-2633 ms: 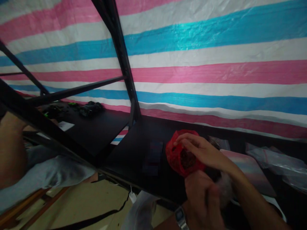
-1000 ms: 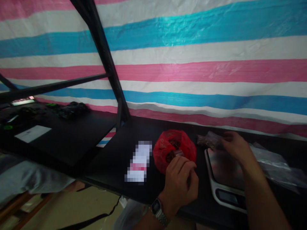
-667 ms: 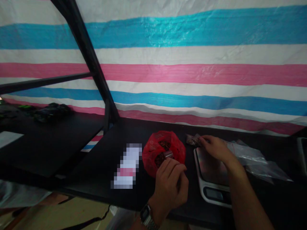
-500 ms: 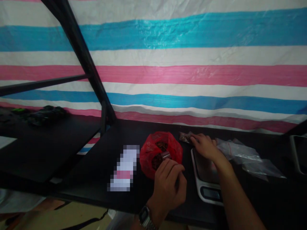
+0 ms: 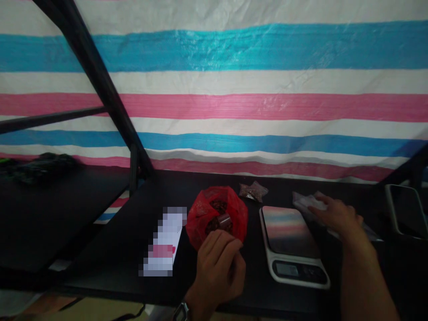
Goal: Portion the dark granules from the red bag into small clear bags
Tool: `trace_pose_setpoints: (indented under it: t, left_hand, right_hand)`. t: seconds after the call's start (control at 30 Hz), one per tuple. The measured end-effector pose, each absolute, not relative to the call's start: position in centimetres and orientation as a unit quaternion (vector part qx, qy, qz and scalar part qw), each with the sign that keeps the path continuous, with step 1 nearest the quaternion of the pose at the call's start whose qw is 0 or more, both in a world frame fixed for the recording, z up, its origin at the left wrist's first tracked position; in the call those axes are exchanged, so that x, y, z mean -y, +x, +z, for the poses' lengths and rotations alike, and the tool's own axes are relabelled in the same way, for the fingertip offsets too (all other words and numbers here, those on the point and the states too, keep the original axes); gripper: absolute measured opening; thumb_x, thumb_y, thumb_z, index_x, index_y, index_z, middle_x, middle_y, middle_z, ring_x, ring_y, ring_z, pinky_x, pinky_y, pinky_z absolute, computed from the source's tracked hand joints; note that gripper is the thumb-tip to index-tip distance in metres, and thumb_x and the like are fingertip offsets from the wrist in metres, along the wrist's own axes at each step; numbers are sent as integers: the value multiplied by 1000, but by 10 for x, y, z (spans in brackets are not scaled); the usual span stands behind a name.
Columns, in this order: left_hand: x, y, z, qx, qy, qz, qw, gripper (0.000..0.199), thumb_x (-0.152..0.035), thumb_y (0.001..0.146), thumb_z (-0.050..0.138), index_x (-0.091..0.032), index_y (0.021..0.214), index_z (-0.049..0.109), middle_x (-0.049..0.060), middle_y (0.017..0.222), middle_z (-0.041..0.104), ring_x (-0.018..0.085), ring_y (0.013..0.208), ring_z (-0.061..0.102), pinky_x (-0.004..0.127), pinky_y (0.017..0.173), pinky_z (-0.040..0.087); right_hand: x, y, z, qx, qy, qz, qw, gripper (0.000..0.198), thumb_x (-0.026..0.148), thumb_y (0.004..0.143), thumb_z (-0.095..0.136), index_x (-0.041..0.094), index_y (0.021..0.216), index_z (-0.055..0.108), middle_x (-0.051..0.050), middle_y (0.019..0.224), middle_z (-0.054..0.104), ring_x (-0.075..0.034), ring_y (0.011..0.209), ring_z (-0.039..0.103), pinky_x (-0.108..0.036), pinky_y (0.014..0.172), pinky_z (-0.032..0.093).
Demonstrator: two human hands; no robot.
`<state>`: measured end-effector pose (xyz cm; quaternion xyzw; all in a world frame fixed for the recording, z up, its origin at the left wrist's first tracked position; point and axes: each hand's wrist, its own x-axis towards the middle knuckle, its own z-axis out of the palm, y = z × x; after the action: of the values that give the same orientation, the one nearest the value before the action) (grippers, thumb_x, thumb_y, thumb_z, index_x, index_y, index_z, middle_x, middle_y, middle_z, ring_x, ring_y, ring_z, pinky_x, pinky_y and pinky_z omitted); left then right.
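My left hand [image 5: 219, 269], with a watch at the wrist, is closed with curled fingers by the near rim of a red plastic bag [image 5: 239, 209]. What its fingers hold, if anything, is hidden. Inside the bag lie small dark brown pieces and a small clear cylinder-like container [image 5: 224, 220]. My right hand [image 5: 339, 218] rests over flat clear plastic bags [image 5: 302, 201], its thumb and finger apart on them. Between my hands stands a white kitchen scale [image 5: 290, 240] with a bare metal plate. A filled small clear packet [image 5: 253, 191] lies behind the scale.
A pixelated pale sheet [image 5: 163, 243] lies left of the red bag. At the far right sits a phone-like dark device [image 5: 406, 209]. A black frame post [image 5: 96, 84] slants up at left, before a striped tarp [image 5: 234, 104]. Dark bundled items [image 5: 47, 167] lie far left.
My right hand has let go of the small filled packet and moved right, onto the clear bags. The scale plate is uncovered. My left hand has drawn slightly back from the red bag.
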<state>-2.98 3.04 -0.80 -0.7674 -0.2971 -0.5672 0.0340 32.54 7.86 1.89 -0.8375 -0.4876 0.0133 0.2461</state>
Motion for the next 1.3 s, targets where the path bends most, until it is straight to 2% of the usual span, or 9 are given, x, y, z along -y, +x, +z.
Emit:
trace_pose_setpoints:
  t: [0.2,0.27,0.33,0.47,0.53,0.6,0.9,1.1,1.3]
  left_hand:
    - [-27,-33,-7,294,-769,-566,44,25,2,83,54,-19,96,63,4,76,69,18,70,65,30,66,58]
    - [-26,-30,-6,292,-766,-571,42,25,1,83,54,-19,95,63,4,76,69,18,70,65,30,67,58]
    - [-24,-25,-5,290,-761,-578,50,25,0,84,55,-19,98,64,5,79,70,19,75,67,31,72,61]
    - [-13,-7,-5,321,-742,-580,99,25,-20,97,64,-16,121,66,14,112,75,26,112,71,39,99,61]
    - [-8,3,-5,363,-726,-577,93,49,-42,101,66,-12,137,58,21,132,70,32,132,63,46,109,57]
    - [-6,10,-6,394,-716,-573,59,65,-50,101,65,-10,149,48,24,141,65,34,141,58,50,112,56]
    - [-26,4,-19,368,-730,-569,-85,42,-21,97,65,-22,138,55,12,120,76,27,116,72,47,102,63]
    - [-20,-2,-23,385,-746,-527,-135,68,-36,95,75,-22,153,43,16,135,71,32,123,70,52,104,60]
    - [-15,-13,-19,427,-683,-514,-295,55,-44,96,74,-24,143,55,13,134,71,31,122,69,49,103,59]
  right_hand:
    - [-70,319,28,401,-886,47,229,31,25,84,59,16,107,78,-23,107,81,-43,103,77,-53,86,57]
    - [-64,311,49,393,-882,32,256,31,28,86,57,17,108,77,-24,114,79,-43,109,75,-52,91,55]
    - [-57,298,73,389,-851,29,351,21,30,81,63,20,96,75,-22,105,81,-41,103,76,-50,90,56]
    - [-43,242,106,521,-705,174,449,24,40,68,74,26,88,73,-11,83,79,-31,74,75,-40,66,58]
    - [-34,207,108,595,-626,269,428,28,45,69,78,28,92,74,-8,82,79,-28,72,75,-35,60,58]
    - [-28,178,101,637,-574,341,386,19,42,76,75,31,91,76,-4,80,79,-24,67,73,-31,53,55]
    - [-39,171,90,706,-566,289,314,17,31,82,69,29,96,78,-3,82,80,-21,70,75,-29,59,56]
    - [-38,158,95,716,-548,333,275,16,22,87,62,27,96,74,-1,83,81,-19,71,76,-25,59,55]
    - [-39,143,96,734,-527,347,251,11,25,92,62,26,88,73,1,82,80,-15,66,72,-24,57,51]
